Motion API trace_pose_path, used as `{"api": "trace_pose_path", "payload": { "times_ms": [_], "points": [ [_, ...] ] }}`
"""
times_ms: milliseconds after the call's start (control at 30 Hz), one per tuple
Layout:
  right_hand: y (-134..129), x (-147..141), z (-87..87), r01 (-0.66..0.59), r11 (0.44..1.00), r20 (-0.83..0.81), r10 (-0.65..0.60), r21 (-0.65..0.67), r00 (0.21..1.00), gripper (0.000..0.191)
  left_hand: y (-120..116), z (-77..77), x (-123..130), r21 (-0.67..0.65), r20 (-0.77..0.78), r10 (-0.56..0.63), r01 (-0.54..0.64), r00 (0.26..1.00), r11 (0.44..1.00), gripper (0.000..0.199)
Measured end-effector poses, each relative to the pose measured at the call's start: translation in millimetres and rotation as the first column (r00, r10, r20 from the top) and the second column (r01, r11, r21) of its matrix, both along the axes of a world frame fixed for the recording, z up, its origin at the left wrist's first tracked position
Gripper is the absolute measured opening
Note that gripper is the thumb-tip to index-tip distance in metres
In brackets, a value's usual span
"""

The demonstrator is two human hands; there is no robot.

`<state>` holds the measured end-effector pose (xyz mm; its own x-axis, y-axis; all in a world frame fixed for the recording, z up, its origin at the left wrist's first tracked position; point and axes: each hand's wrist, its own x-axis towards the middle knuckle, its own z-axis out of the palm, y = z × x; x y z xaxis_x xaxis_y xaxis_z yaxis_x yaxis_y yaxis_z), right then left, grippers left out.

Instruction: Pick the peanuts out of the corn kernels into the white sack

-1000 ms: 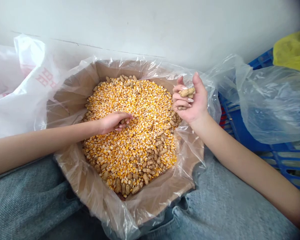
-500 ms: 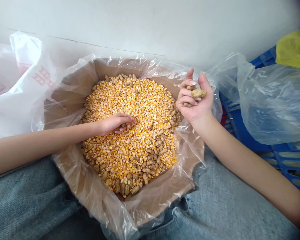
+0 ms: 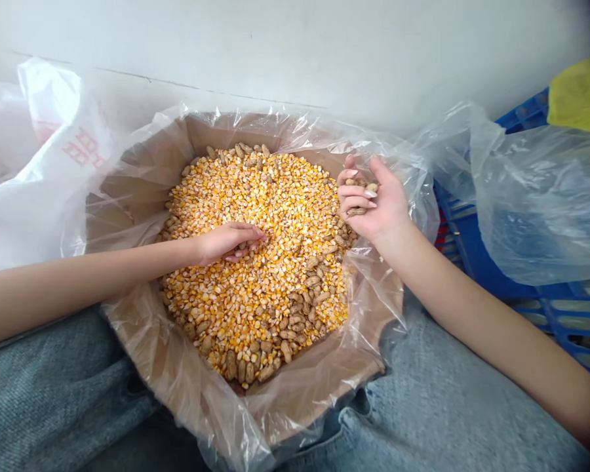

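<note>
Left hand (image 3: 231, 241): palm down on the dried corn kernels (image 3: 275, 210), fingers loosely curled and pressed into the pile. Right hand (image 3: 371, 200): curled above the pile's right edge, fingers cupping in-shell peanuts (image 3: 356, 212). Kernels and more peanuts: inside a plastic-lined cardboard box (image 3: 236, 131), resting against denim trousers (image 3: 437, 400).

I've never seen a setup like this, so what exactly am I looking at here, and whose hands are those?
This picture comes from a camera worn on a person's head, looking down at their own two bare hands; no machine is involved. A cardboard box, lined with a clear plastic bag, rests on their lap, over their jeans. It holds dried corn kernels mixed with peanuts in the shell. The right hand holds a few peanuts in its curled fingers, while the left hand rests in the kernels. A blue plastic crate sits to the right.
</note>
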<state>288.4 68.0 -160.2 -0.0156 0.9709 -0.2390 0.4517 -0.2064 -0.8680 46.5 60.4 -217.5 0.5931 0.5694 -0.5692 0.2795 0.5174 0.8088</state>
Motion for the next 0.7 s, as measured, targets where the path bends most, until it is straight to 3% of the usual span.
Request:
{"api": "trace_pose_path", "payload": {
  "times_ms": [167, 267, 333, 400, 433, 500, 600, 700],
  "points": [
    [2.9, -2.7, -8.6, -0.093, 0.992, -0.231, 0.070, -0.090, 0.970, 0.034, -0.2, 0.4, -0.2, 0.026, -0.017, -0.013, 0.014, 1.000, 1.000, 0.025],
    [-1.7, -9.8, -12.1, -0.366, 0.917, -0.052, 0.362, -0.160, 0.931, 0.028, 0.0, 1.0, -0.7, 0.032, -0.034, -0.015, 0.016, 0.999, 0.999, 0.024],
    [-7.5, -17.3, -13.4, -0.564, 0.782, 0.188, 0.615, -0.265, 0.766, 0.024, -0.4, 1.8, -1.0, 0.044, -0.039, -0.017, 0.019, 0.999, 0.999, 0.025],
    [-13.9, -26.4, -14.7, -0.628, 0.659, 0.413, 0.751, -0.414, 0.516, 0.021, -1.8, 3.1, -0.8, 0.072, -0.071, -0.049, 0.054, 0.996, 0.996, 0.027],
    [-16.9, -31.2, -15.4, -0.608, 0.634, 0.507, 0.764, -0.477, 0.399, 0.021, -3.1, 3.8, -0.5, 0.098, -0.094, -0.091, 0.101, 0.991, 0.990, 0.028],
    [-21.8, -40.2, -17.2, -0.531, 0.641, 0.646, 0.733, -0.553, 0.212, 0.026, -6.3, 4.8, 0.7, 0.164, -0.136, -0.226, 0.247, 0.965, 0.955, 0.028],
    [-26.4, -50.9, -20.0, -0.476, 0.664, 0.726, 0.683, -0.577, 0.074, 0.034, -11.0, 4.8, 3.3, 0.256, -0.162, -0.431, 0.460, 0.888, 0.850, 0.027],
    [-28.6, -56.6, -24.4, -0.493, 0.641, 0.705, 0.705, -0.588, 0.075, 0.034, -12.5, 3.2, 4.6, 0.299, -0.190, -0.505, 0.540, 0.842, 0.787, 0.026]
  ]
}}
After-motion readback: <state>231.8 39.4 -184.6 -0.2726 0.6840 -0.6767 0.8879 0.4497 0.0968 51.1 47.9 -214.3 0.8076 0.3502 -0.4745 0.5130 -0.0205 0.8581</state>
